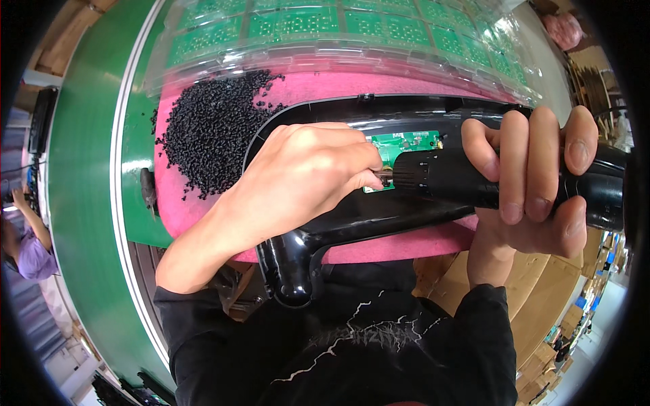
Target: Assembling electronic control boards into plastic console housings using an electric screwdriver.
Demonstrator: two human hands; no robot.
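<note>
My right hand (531, 169) is wrapped round a black electric screwdriver (440, 177), which lies nearly level with its nose to the left. At the screwdriver's metal tip (384, 177), the thumb and fingers of my left hand (305, 172) are pinched together. What they hold, if anything, is too small and covered to make out. Beneath both hands rests a large glossy black plastic housing (379, 227), hollow side up, with a short rounded arm toward me. Inside it sits a green circuit board (413, 141), partly hidden by my left fingers and the tool.
A heap of small black parts (217, 128) covers the left of the pink mat (325, 82). Clear plastic trays of green circuit boards (379, 30) stand behind. A small dark object (148, 189) lies beside the mat on the green surface (88, 162). Another person (34, 250) is far left.
</note>
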